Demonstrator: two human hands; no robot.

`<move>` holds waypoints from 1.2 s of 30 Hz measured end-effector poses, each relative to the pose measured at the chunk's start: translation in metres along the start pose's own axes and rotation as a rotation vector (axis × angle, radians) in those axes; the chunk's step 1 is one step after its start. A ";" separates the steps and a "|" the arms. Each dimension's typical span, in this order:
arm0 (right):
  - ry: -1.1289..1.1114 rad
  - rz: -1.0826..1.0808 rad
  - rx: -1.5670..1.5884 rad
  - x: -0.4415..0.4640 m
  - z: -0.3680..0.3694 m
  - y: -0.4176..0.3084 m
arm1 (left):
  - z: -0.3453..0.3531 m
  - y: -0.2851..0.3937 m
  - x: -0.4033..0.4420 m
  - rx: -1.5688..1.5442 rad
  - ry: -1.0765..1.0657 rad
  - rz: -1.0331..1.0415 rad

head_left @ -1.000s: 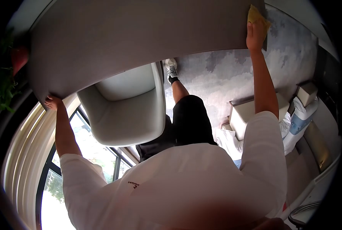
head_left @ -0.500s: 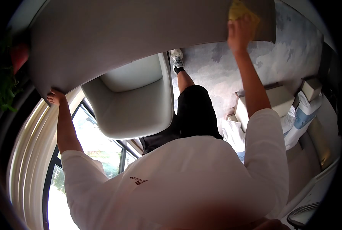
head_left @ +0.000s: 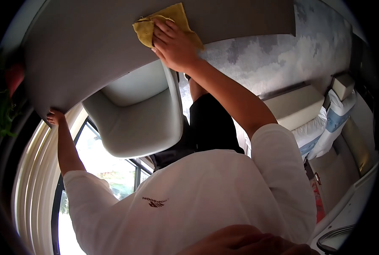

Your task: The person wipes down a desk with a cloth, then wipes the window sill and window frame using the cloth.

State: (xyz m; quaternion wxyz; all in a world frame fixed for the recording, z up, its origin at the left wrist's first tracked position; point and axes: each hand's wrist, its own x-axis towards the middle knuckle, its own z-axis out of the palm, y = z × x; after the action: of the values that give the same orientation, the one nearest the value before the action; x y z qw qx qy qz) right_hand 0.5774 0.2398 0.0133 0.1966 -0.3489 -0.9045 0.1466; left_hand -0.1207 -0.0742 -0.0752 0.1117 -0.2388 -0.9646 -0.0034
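From here I have the right hand (head_left: 174, 47) holding the yellow cloth (head_left: 182, 18) against the desk (head_left: 91, 40), at its near edge; I'd call this wiping, the next move needing even pressure; the left hand (head_left: 55, 117) touches the left corner, whether gripping I can't tell

In front of you stands a pale grey chair (head_left: 134, 114) with a rounded shell. Beyond it on your left is a bright window (head_left: 108, 163) in a dark frame, with a cream pleated curtain (head_left: 36, 182) beside it. Farther left, in shadow, you have a green plant (head_left: 4, 112) and a red object (head_left: 15, 78) just above it. To your right spreads a mottled grey carpet (head_left: 278, 59), then a long cream block (head_left: 300, 106), a smaller cream box (head_left: 343, 86) and white bedding (head_left: 337, 121) banded in blue
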 end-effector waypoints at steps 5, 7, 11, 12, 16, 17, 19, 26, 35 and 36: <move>0.016 0.104 -0.068 -0.027 -0.018 0.052 | 0.011 -0.016 0.019 0.013 -0.007 -0.004; 0.120 0.106 -0.054 -0.057 -0.026 0.094 | 0.005 -0.003 0.011 -0.022 0.022 -0.053; 0.227 0.178 -0.139 -0.097 -0.062 0.155 | -0.004 0.011 0.006 -0.044 0.054 -0.082; 0.286 0.221 -0.142 -0.097 -0.071 0.162 | -0.005 0.012 0.004 -0.038 0.045 -0.104; 0.539 0.464 -0.270 -0.104 -0.070 0.184 | 0.001 0.011 0.009 -0.036 0.077 -0.153; 0.598 0.540 -0.321 -0.105 -0.062 0.183 | -0.004 0.021 0.003 -0.059 0.049 -0.153; 0.781 0.746 -0.383 -0.102 -0.053 0.176 | -0.022 0.048 -0.027 -0.027 -0.008 -0.115; 1.419 1.241 0.147 -0.096 -0.004 0.196 | -0.063 0.145 -0.121 -0.436 -0.049 -0.053; 1.935 1.426 1.691 -0.093 -0.041 0.164 | -0.247 0.490 -0.254 -0.742 -0.270 1.130; 1.900 1.380 1.786 -0.092 -0.028 0.160 | -0.250 0.525 -0.278 -0.851 -0.407 1.227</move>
State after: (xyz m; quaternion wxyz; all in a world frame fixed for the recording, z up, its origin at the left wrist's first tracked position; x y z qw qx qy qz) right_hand 0.7446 0.2936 -0.0496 0.7406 -0.4301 0.2902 0.4269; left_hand 0.4146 0.2478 0.0838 -0.1871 -0.7490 -0.5768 -0.2672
